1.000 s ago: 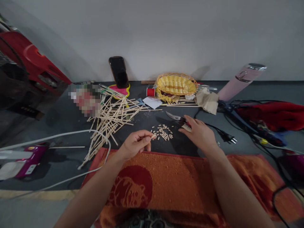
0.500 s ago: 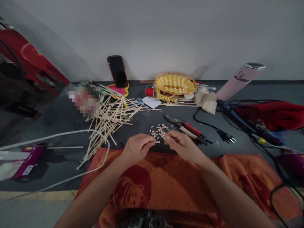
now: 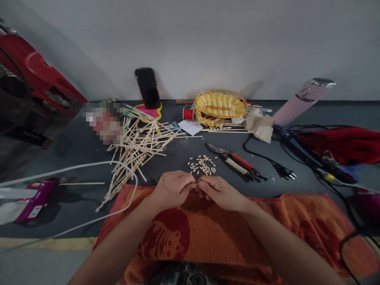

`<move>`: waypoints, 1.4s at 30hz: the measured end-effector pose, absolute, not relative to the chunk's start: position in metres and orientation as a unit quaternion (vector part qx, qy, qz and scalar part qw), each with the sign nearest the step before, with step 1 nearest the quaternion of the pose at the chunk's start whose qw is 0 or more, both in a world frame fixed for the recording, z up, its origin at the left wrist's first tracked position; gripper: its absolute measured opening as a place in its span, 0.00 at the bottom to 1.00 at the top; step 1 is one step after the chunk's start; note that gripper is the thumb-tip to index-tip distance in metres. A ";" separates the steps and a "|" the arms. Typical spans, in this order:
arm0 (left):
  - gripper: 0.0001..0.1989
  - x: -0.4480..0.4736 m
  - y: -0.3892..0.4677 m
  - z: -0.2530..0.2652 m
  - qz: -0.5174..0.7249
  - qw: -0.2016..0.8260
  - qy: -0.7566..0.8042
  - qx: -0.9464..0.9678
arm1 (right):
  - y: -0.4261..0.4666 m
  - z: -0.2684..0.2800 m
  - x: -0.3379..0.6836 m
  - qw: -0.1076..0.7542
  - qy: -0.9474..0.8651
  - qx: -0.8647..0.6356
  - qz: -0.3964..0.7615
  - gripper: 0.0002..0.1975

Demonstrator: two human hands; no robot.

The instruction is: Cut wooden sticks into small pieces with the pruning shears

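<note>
My left hand and my right hand meet at the fingertips above the near edge of the dark table. Both are closed in a pinch, and whatever sits between the fingers is hidden. Just beyond them lies a small heap of short cut wooden stick pieces. Pruning shears, with one red and one whitish handle, rest to the right of that heap. Under my wrists an orange towel covers the front of the table. Long thin wooden sticks form a loose pile to the left.
Along the wall stand a phone, a red thread spool, a yellow woven basket and a tilted pink flask. A black plug cord lies at right. A white cable and purple power strip are at left.
My right hand has moved left and down from the stick pieces to meet my left hand. A short pale piece visible at the left fingertips is now out of sight.
</note>
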State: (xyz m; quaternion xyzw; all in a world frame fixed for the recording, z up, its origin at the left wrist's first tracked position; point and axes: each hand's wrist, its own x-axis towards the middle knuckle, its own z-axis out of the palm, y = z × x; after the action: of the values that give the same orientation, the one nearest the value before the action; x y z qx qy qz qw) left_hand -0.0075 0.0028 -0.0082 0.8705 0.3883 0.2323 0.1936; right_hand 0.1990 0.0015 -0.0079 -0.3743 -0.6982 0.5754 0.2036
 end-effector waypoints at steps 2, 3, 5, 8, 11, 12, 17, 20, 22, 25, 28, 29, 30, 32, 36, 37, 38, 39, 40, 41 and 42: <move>0.09 -0.008 0.002 -0.007 0.243 0.194 0.388 0.868 | 0.001 -0.007 0.198 0.211 -0.693 -0.365 0.585 0.21; 0.09 -0.008 0.002 -0.007 0.249 0.196 0.386 0.866 | 0.002 -0.007 0.198 0.212 -0.690 -0.359 0.591 0.21; 0.09 -0.008 0.002 -0.007 0.258 0.206 0.381 0.863 | 0.002 -0.006 0.199 0.215 -0.684 -0.348 0.604 0.21; 0.10 -0.008 0.001 -0.006 0.265 0.224 0.376 0.859 | 0.002 -0.005 0.200 0.216 -0.672 -0.338 0.622 0.20; 0.10 -0.007 0.000 -0.004 0.273 0.222 0.379 0.856 | 0.003 -0.005 0.202 0.223 -0.660 -0.333 0.636 0.21; 0.11 -0.007 -0.001 -0.004 0.274 0.221 0.380 0.855 | 0.003 -0.005 0.202 0.227 -0.657 -0.330 0.639 0.21; 0.11 -0.007 0.002 -0.006 0.267 0.234 0.378 0.855 | 0.002 -0.005 0.201 0.212 -0.673 -0.328 0.628 0.20; 0.10 -0.007 0.005 -0.008 0.255 0.233 0.386 0.855 | 0.002 -0.006 0.202 0.212 -0.715 -0.357 0.562 0.20; 0.09 -0.007 0.006 -0.010 0.259 0.220 0.401 0.851 | 0.005 -0.006 0.206 0.225 -0.739 -0.389 0.502 0.21; 0.08 -0.008 0.006 -0.011 0.282 0.214 0.419 0.836 | 0.016 -0.003 0.223 0.273 -0.742 -0.467 0.395 0.21; 0.08 -0.009 0.006 -0.013 0.305 0.221 0.426 0.823 | 0.031 -0.001 0.247 0.321 -0.734 -0.548 0.243 0.18; 0.08 -0.009 0.005 -0.014 0.313 0.221 0.427 0.819 | 0.036 -0.001 0.255 0.320 -0.729 -0.572 0.196 0.15; 0.08 -0.008 0.005 -0.015 0.323 0.222 0.427 0.815 | 0.040 -0.002 0.262 0.309 -0.728 -0.593 0.155 0.11; 0.08 -0.008 0.005 -0.016 0.325 0.227 0.431 0.811 | 0.046 -0.004 0.275 0.252 -0.747 -0.610 0.072 0.09; 0.09 -0.007 0.005 -0.014 0.330 0.246 0.451 0.792 | 0.045 -0.010 0.286 0.138 -0.768 -0.625 -0.001 0.11; 0.09 -0.007 0.005 -0.014 0.333 0.256 0.463 0.780 | 0.044 -0.012 0.286 0.120 -0.768 -0.629 -0.006 0.12; 0.09 -0.008 0.005 -0.013 0.337 0.268 0.477 0.766 | 0.044 -0.013 0.286 0.107 -0.768 -0.631 -0.009 0.12; 0.09 -0.008 0.006 -0.012 0.343 0.281 0.490 0.751 | 0.043 -0.014 0.285 0.097 -0.770 -0.630 -0.009 0.12; 0.09 -0.008 0.006 -0.012 0.350 0.293 0.499 0.736 | 0.043 -0.015 0.285 0.090 -0.774 -0.627 -0.007 0.11; 0.10 -0.009 0.007 -0.012 0.357 0.303 0.506 0.724 | 0.043 -0.015 0.284 0.086 -0.777 -0.623 -0.003 0.10; 0.10 -0.009 0.007 -0.012 0.364 0.310 0.510 0.715 | 0.044 -0.015 0.282 0.086 -0.779 -0.621 0.001 0.10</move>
State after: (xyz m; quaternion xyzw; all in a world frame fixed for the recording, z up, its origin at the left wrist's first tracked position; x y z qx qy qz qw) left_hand -0.0090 0.0071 -0.0122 0.7150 0.5101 0.3641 0.3098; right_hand 0.2824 0.0437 -0.0151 -0.6211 -0.7790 0.0008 0.0864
